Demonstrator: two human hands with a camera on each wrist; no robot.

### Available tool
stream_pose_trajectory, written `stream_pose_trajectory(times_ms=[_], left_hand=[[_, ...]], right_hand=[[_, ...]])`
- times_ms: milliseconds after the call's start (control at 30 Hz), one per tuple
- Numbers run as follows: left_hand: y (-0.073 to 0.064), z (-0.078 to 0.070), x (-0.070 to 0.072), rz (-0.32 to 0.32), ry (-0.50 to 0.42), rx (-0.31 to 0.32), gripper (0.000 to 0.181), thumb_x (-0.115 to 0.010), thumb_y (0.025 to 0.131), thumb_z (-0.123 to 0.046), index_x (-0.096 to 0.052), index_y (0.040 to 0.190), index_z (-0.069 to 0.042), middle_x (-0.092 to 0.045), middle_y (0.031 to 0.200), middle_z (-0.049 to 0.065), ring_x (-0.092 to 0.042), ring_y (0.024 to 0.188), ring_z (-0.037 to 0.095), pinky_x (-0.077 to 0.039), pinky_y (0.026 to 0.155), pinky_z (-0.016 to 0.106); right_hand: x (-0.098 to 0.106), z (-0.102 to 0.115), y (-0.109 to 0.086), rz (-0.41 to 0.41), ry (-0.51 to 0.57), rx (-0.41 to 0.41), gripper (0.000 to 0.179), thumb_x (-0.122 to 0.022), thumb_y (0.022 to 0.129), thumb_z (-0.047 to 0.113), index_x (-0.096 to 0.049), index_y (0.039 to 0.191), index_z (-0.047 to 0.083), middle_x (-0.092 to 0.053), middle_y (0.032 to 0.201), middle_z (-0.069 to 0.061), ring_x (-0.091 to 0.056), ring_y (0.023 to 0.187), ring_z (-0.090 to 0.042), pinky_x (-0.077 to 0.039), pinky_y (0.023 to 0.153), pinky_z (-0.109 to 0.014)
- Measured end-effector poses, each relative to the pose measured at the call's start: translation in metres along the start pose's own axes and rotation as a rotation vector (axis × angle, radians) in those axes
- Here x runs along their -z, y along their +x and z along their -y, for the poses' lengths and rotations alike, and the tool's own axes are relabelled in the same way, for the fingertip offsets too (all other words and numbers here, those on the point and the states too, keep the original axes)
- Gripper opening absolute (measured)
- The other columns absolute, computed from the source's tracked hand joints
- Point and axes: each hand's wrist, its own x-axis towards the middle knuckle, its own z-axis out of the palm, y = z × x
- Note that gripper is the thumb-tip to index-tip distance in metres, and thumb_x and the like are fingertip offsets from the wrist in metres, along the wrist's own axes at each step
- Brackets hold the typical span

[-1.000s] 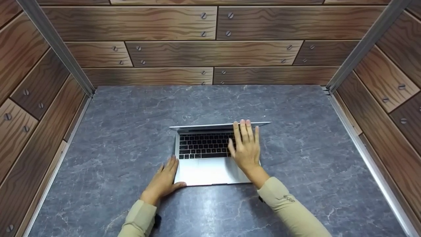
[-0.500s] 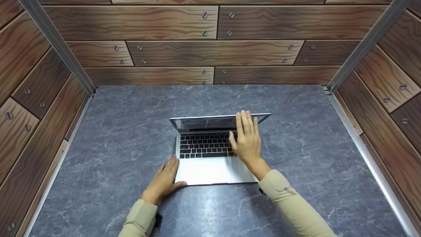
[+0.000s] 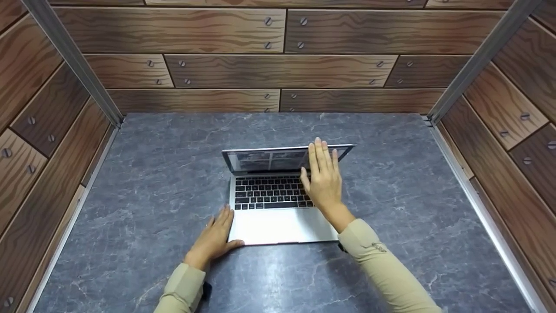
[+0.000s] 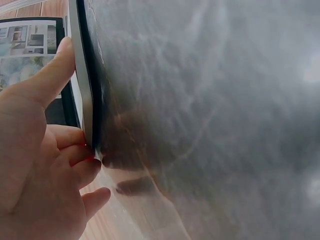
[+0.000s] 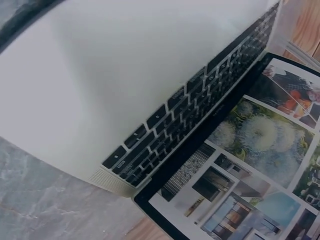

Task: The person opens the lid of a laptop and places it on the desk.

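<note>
A silver laptop (image 3: 278, 226) stands unfolded on the table, its lid raised and tilted back. Lit pictures show on its screen (image 5: 260, 132), and the black keyboard (image 3: 269, 191) lies below. My right hand (image 3: 325, 187) is over the right part of the keyboard, fingers straight up along the screen, with fingertips right at the lid's top edge. That hand does not show in the right wrist view. Along the laptop's left side lie the fingers of my left hand (image 3: 215, 237), its thumb at the front left corner. In the left wrist view the left thumb (image 4: 60, 72) touches the laptop's edge.
The grey marbled table (image 3: 165, 165) surrounds the laptop. Wood-patterned walls (image 3: 278, 71) enclose it at the back and both sides, with metal posts (image 3: 78, 65) at the rear corners. A metal rail (image 3: 491, 217) runs along the right edge.
The laptop's lid has swung up and back, so more of the lit screen shows. My right hand has moved up and away with it. The left hand has stayed at the laptop's left side.
</note>
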Motion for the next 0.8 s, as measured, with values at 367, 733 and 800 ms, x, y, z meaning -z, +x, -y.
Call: stream_pose_trajectory(times_ms=[367,733,800], left_hand=[[-0.001,-0.002,0.003,-0.003,-0.005,-0.012,0.091,-0.069,0.085,-0.041,-0.027,0.147,0.01,-0.021,0.158,0.028,-0.019,0.149,0.041,-0.017,0.123,0.06],[0.001,-0.003,0.003,0.042,0.073,0.019,0.093,-0.065,0.085,-0.048,-0.026,0.149,0.007,-0.02,0.16,0.024,-0.017,0.151,0.036,-0.02,0.123,0.058],[0.002,-0.003,0.002,0.054,0.069,0.021,0.093,-0.066,0.085,-0.048,-0.026,0.149,0.007,-0.02,0.16,0.024,-0.017,0.152,0.036,-0.02,0.123,0.058]], right_hand=[[0.0,-0.001,0.018,0.018,0.022,-0.014,0.061,-0.072,0.079,0.016,-0.053,0.133,-0.005,-0.055,0.139,-0.022,-0.052,0.13,-0.037,-0.028,0.124,-0.041],[0.002,-0.006,0.032,0.102,0.054,-0.027,0.058,-0.071,0.082,0.018,-0.054,0.132,-0.005,-0.056,0.137,-0.023,-0.054,0.129,-0.038,-0.04,0.114,-0.051],[0.003,-0.007,0.034,0.116,0.055,-0.028,0.057,-0.072,0.083,0.019,-0.055,0.132,-0.005,-0.057,0.137,-0.023,-0.054,0.129,-0.038,-0.04,0.114,-0.051]])
